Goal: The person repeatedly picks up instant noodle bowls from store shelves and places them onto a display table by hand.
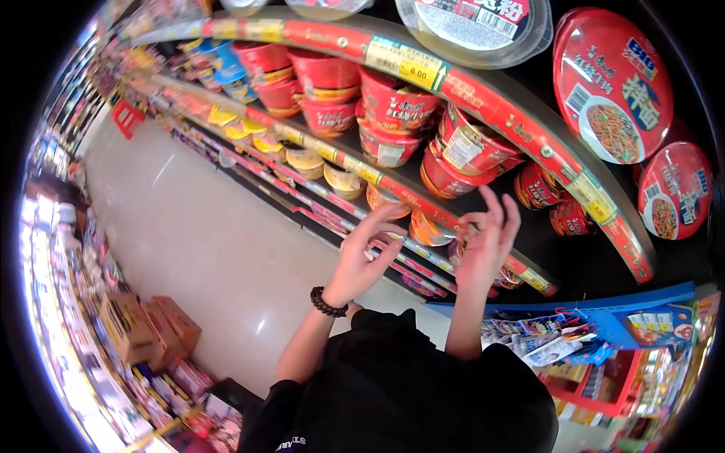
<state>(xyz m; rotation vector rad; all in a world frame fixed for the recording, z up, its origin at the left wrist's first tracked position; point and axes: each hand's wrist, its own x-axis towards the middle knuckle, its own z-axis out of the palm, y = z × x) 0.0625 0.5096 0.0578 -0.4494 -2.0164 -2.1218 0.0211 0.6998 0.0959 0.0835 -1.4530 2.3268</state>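
Note:
My left hand (366,253), with a dark beaded bracelet (328,303) on the wrist, is raised in front of the shelves. Its fingers are bent but apart, and I see nothing held in them. To its right, my right hand (483,245) is also up, fingers loosely curved and spread, holding nothing. Behind the hands run shelf edges with price strips (408,69). Nearest the right hand are stacked red instant noodle bowls (459,155). Orange-lidded bowls (429,229) on a lower shelf show between the hands.
Large red noodle bowls (613,87) and a clear-lidded bowl (479,30) stand on the upper shelf. A blue display rack (642,313) hangs at right. Cardboard boxes (130,328) sit by the left shelves. A red stool (127,118) stands far down the aisle floor (189,204).

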